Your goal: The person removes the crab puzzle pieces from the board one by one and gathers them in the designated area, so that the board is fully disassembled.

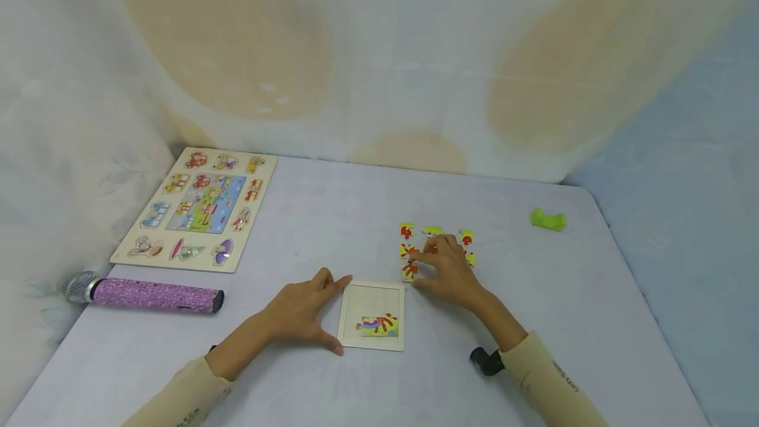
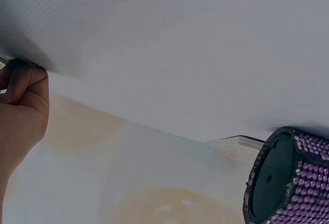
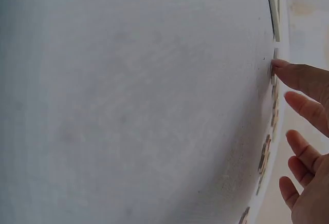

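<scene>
My left hand (image 1: 301, 308) holds the left side of a small square wooden puzzle tray (image 1: 351, 315), its index finger at the far corner and its thumb at the near one. Joined pieces with a rainbow and red pattern (image 1: 379, 326) lie in the tray's lower part. Right of the tray, my right hand (image 1: 447, 272) hovers low over several loose yellow-and-red puzzle pieces. One fingertip touches the nearest-left puzzle piece (image 1: 409, 273), while the other fingers stand apart, as the right wrist view shows. That hand hides some of the pieces.
A large wooden picture puzzle board (image 1: 252, 216) lies at the back left. In front of it is a purple glittery microphone (image 1: 157, 295). A green curved block (image 1: 548, 219) sits at the back right. Curtain-like cloth (image 1: 409, 71) hangs behind the table.
</scene>
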`<state>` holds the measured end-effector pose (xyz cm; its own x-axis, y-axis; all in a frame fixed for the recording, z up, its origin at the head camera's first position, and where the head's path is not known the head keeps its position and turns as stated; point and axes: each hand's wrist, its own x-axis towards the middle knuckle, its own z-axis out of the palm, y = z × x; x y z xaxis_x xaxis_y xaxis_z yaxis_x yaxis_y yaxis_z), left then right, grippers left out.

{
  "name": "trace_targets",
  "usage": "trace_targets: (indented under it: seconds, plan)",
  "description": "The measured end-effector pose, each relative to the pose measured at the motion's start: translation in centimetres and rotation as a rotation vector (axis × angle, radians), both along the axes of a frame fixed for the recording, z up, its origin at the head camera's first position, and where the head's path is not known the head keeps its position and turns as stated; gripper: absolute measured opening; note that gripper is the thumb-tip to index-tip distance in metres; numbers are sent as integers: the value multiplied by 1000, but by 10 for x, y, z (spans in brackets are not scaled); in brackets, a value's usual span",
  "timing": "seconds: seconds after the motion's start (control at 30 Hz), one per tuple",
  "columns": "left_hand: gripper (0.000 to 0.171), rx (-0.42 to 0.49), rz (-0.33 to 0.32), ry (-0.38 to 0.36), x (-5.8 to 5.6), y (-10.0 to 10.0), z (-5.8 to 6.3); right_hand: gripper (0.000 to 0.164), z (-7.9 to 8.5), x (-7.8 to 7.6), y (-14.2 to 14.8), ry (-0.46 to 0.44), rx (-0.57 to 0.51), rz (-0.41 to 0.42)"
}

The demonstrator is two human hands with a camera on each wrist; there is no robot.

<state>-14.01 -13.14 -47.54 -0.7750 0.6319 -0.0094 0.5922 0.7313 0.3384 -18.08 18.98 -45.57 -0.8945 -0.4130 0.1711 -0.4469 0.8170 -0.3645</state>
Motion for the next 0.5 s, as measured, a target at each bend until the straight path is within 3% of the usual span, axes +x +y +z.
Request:
trace_targets:
  seconds: [0.13, 0.23, 0.33, 0.5]
  plan:
    - [122, -9, -1, 6, 1, 1, 0, 51, -2, 7, -2, -8, -60, -7]
    - [117, 7, 4, 13, 3, 2, 2, 48, 0, 20, -8, -14, -120, 41]
    - [102, 40, -14, 37, 6, 7, 3, 43, 1, 36, -17, -30, -137, 119]
    - [67, 82, -84, 122, 11, 17, 4, 40, -5, 59, -25, -14, -71, 208]
